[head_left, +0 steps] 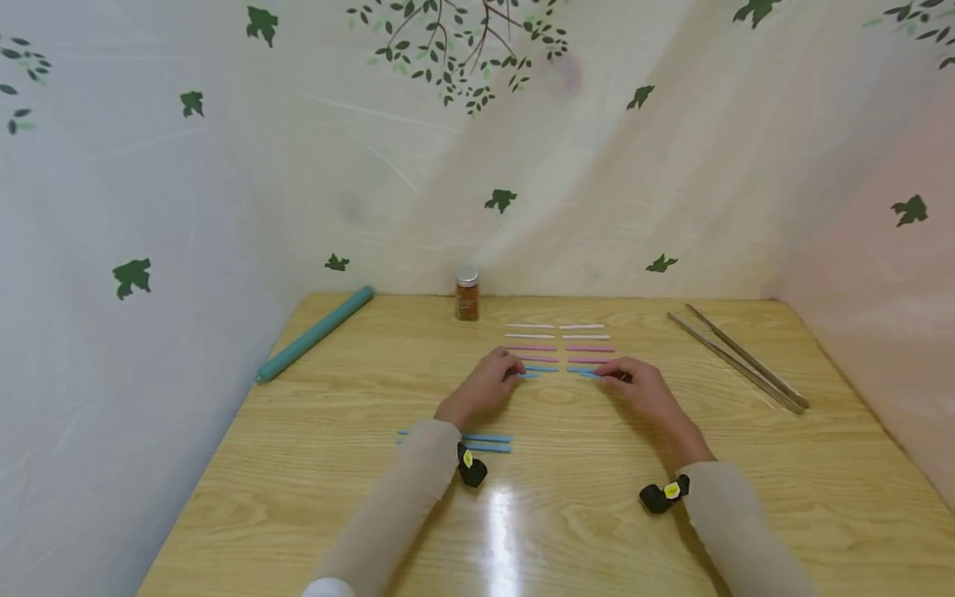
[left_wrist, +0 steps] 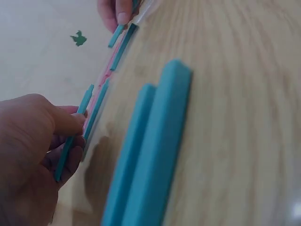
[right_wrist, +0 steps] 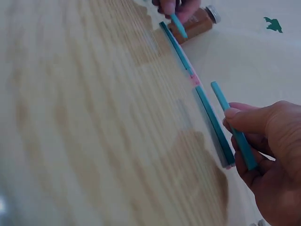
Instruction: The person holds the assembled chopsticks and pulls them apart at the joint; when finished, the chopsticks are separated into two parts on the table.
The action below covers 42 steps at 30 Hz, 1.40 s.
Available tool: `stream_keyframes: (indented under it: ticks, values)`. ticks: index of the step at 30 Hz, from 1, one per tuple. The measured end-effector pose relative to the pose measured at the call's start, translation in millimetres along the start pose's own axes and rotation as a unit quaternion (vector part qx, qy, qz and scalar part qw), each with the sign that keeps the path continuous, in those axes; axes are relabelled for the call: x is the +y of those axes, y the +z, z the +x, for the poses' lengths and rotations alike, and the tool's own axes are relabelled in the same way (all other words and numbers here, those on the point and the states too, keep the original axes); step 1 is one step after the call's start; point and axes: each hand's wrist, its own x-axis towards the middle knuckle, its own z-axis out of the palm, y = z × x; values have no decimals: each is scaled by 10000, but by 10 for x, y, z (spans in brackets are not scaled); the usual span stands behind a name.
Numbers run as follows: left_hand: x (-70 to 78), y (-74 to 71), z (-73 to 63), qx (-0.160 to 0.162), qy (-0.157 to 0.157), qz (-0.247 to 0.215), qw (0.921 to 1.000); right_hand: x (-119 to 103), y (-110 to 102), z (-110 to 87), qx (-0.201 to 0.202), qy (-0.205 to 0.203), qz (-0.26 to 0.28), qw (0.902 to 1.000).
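My left hand pinches a blue stick between thumb and fingers, just above the table. A matching blue stick is pinched by my right hand, also slightly raised. Beyond the hands lie two columns of short sticks: white sticks at the back, pink sticks in the middle, and one blue stick on each side nearest me. Under the left forearm rest two more blue sticks, partly covered by the sleeve. Their ends loom large in the left wrist view.
A jar with a silver lid stands by the back wall. On the left lies a teal roller-like rod. Two long brownish bars lie at the right. Cloth walls with leaf prints border the wooden table.
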Motion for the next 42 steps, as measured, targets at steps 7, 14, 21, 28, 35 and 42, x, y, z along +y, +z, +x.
stream_keyframes:
  ticks: [7,14,21,28,35,42]
  values:
    - [130,152,68,133,262,149,9995,17,106,39,47,-415,-175,9990]
    - [165,203,98,416,320,297,9982,29,132,58,-23,-587,-371,9976]
    - [172,235,134,555,341,468,9968,-3,136,76,59,-710,-719,9949]
    - [160,278,146,610,272,540,9963,-26,155,79,41,-770,-742,9943]
    - [141,291,126,685,374,417,9961,-44,152,62,-24,-761,-824,9937]
    - [165,292,141,895,637,845,9903,-43,146,63,60,-756,-779,9941]
